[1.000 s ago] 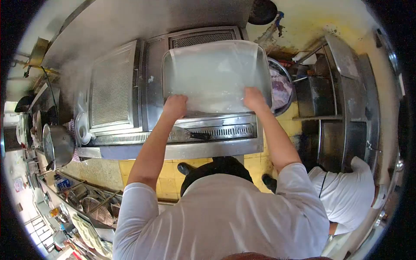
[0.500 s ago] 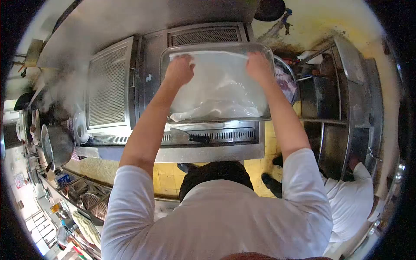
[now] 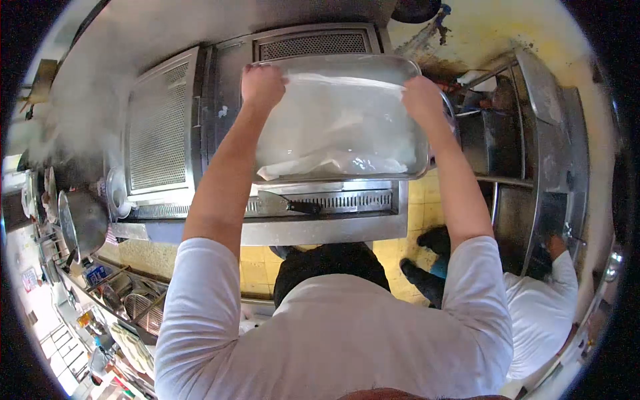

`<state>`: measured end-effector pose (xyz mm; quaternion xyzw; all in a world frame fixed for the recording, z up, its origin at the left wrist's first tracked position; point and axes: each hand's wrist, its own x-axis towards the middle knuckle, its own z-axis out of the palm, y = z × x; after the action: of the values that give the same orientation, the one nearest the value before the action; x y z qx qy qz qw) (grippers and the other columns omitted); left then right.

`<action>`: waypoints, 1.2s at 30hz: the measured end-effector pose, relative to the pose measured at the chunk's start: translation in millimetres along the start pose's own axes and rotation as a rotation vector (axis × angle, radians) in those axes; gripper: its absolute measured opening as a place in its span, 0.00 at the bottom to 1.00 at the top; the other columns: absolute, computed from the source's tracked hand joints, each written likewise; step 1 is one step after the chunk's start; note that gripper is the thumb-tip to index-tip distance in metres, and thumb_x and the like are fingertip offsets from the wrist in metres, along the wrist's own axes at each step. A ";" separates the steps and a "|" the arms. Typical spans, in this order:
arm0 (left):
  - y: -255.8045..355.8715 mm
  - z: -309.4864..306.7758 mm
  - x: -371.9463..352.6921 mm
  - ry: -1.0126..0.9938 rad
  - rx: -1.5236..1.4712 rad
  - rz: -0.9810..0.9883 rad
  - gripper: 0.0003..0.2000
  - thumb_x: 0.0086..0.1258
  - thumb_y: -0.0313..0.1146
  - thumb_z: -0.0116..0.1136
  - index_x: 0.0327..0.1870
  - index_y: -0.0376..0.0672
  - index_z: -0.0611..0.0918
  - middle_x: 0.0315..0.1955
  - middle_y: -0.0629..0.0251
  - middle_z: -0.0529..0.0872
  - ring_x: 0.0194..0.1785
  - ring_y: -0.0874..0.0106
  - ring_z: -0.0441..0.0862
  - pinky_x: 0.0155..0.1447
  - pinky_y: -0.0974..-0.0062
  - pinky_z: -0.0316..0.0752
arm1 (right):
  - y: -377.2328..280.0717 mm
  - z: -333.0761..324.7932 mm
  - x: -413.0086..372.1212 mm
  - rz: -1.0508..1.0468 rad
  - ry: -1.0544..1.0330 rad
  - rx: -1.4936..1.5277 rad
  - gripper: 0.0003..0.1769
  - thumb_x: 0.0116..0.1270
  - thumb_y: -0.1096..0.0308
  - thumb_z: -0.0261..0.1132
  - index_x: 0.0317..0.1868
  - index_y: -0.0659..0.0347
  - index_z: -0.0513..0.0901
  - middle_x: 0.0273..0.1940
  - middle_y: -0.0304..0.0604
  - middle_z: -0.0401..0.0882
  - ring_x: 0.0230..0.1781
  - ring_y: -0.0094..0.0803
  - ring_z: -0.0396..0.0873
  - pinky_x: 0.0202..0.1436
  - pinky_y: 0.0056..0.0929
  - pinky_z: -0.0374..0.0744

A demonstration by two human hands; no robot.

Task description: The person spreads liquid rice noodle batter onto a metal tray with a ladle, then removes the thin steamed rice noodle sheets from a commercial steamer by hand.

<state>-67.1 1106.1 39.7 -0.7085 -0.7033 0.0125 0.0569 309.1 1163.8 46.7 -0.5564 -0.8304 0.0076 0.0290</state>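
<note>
A rectangular clear-sided tray [image 3: 421, 167] rests on the metal counter, with a thin, glossy, wet-looking white sheet [image 3: 340, 127] spread in it. My left hand [image 3: 263, 87] is closed at the tray's far left corner. At the far right side, my right hand [image 3: 423, 100] is closed too. A pale folded edge of the sheet runs taut between both fists, so each appears to grip one end of it. My fingertips are mostly hidden. Along the sheet's near side the material lies wrinkled.
A black-handled scraper [image 3: 303, 207] lies on the slotted strip in front of the tray. Perforated metal panels [image 3: 160, 127] stand behind and left, amid steam. A large wok [image 3: 83, 223] is at far left. Another person in a white shirt [image 3: 540, 313] works at right beside metal shelving [image 3: 513, 180].
My hands have moved farther apart, outward toward the tray's sides, and the sheet's far edge is stretched between them. The other person's arm at right has shifted.
</note>
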 end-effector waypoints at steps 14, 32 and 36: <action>-80.3 -160.9 -135.3 0.463 -1.292 -0.267 0.05 0.68 0.26 0.70 0.41 0.38 0.89 0.33 0.72 0.87 0.36 0.84 0.79 0.45 0.82 0.75 | 3.6 -215.6 -67.4 -0.113 0.295 1.143 0.11 0.75 0.71 0.64 0.51 0.68 0.87 0.42 0.38 0.87 0.43 0.23 0.81 0.51 0.25 0.79; -180.5 -314.2 -293.0 0.865 -1.218 -0.194 0.06 0.70 0.26 0.68 0.44 0.35 0.90 0.33 0.68 0.89 0.37 0.77 0.83 0.45 0.78 0.78 | -156.3 -411.2 -137.8 -0.368 0.392 1.196 0.16 0.69 0.74 0.66 0.56 0.72 0.84 0.44 0.41 0.87 0.44 0.25 0.82 0.49 0.24 0.78; -242.9 -325.5 -343.6 0.988 -0.804 -0.226 0.07 0.72 0.30 0.67 0.42 0.35 0.89 0.31 0.68 0.89 0.36 0.80 0.82 0.44 0.79 0.78 | -234.1 -422.4 -168.7 -0.327 0.553 0.895 0.14 0.72 0.71 0.67 0.54 0.68 0.85 0.41 0.37 0.86 0.41 0.22 0.81 0.48 0.21 0.77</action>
<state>-280.5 743.8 365.5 -0.5184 -0.6141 -0.5857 0.1051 180.7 910.5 472.1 -0.3348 -0.7831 0.2089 0.4806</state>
